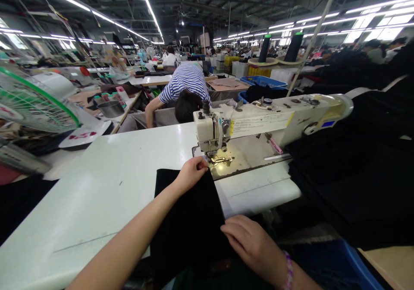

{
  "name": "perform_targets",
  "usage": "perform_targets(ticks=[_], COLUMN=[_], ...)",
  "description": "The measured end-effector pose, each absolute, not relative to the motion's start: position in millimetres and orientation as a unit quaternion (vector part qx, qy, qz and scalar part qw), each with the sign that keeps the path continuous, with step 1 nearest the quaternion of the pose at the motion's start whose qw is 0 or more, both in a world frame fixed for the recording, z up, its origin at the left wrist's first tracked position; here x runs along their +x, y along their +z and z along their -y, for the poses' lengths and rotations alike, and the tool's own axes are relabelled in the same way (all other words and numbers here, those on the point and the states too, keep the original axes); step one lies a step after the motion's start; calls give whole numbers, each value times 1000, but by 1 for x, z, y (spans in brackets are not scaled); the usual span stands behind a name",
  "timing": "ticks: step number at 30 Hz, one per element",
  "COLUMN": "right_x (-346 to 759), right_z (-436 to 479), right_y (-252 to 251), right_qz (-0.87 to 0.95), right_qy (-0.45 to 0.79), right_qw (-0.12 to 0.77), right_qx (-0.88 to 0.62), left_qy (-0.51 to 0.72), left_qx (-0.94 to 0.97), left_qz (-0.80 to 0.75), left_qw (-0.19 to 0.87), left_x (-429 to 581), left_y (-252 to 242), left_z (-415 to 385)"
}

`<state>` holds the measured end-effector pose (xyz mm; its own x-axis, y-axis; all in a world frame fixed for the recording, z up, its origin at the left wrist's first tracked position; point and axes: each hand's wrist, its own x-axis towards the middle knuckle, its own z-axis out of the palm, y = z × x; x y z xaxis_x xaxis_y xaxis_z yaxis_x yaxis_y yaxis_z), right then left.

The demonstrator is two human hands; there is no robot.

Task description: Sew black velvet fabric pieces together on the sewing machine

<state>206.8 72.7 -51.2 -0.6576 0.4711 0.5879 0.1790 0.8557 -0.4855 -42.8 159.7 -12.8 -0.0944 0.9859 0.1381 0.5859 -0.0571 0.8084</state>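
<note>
The white surface (97, 195) carries an industrial sewing machine (246, 126); behind it, a blue crate (242, 96) holds black cloth. A black fabric panel (184, 221) lies just before the presser foot (215, 158). The hands stand apart, each gripping the panel: left hand (190, 175) at its far edge, right hand (250, 247) at its near side.

Sewing machine (210, 130) as reference: white tabletop (97, 203) to its left leaves a low path for hands. Its long arm (261, 119) blocks forward reach; heaped black fabric (343, 165) walls its right side. Black cloth panel (184, 225) lies directly before it, under left hand (190, 175) and right hand (249, 247).
</note>
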Motion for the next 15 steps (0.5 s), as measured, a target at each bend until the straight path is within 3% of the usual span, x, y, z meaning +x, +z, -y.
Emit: perform_targets(ticks=[8,15], right_x=[207,196], right_z=[-83,-101], right_y=[-51,-50], right_qz=[901,885], right_qy=[144,155], right_qw=[353,388], right_qx=[-208,-205], left_qy=[383,362], left_qx=[608,584], left_qz=[-640,-690], left_qw=[271,225], left_x=[-53,-50], left_y=[-18,-17], left_z=[-167,-196])
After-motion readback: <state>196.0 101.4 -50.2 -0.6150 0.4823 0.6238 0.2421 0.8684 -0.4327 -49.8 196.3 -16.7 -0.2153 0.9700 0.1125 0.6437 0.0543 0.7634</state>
